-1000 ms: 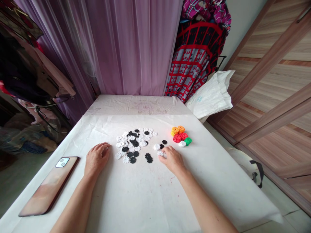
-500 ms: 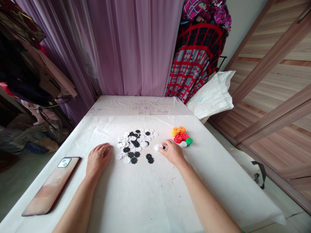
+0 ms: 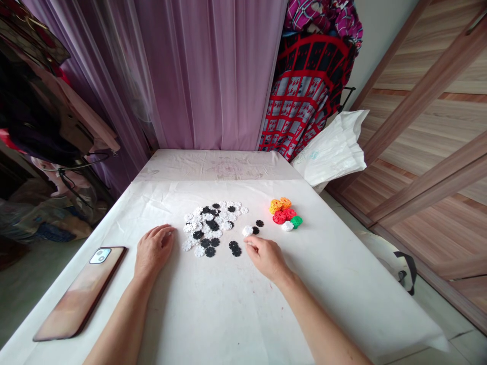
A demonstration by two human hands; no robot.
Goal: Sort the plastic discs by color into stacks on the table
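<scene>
Black and white plastic discs (image 3: 207, 228) are spread on the sheeted tabletop (image 3: 213, 314), the right hand (image 3: 266, 257) held pinched just beside a white disc (image 3: 247, 231), the left hand (image 3: 154, 249) laid loosely curled; whether anything is gripped cannot be told. Neighbouring discs could be knocked by a careless sweep of the right hand.

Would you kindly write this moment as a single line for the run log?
left hand: resting on white sheet | right hand: beside white plastic disc | nearby: black discs, coloured discs

A home room, probably a bedroom, is being shown: it is being marked out by sheer lilac curtains (image 3: 205, 76), wood-laminate wardrobe doors (image 3: 426, 137), a red patterned cloth (image 3: 308, 96) and hanging clothes (image 3: 34, 101).
</scene>
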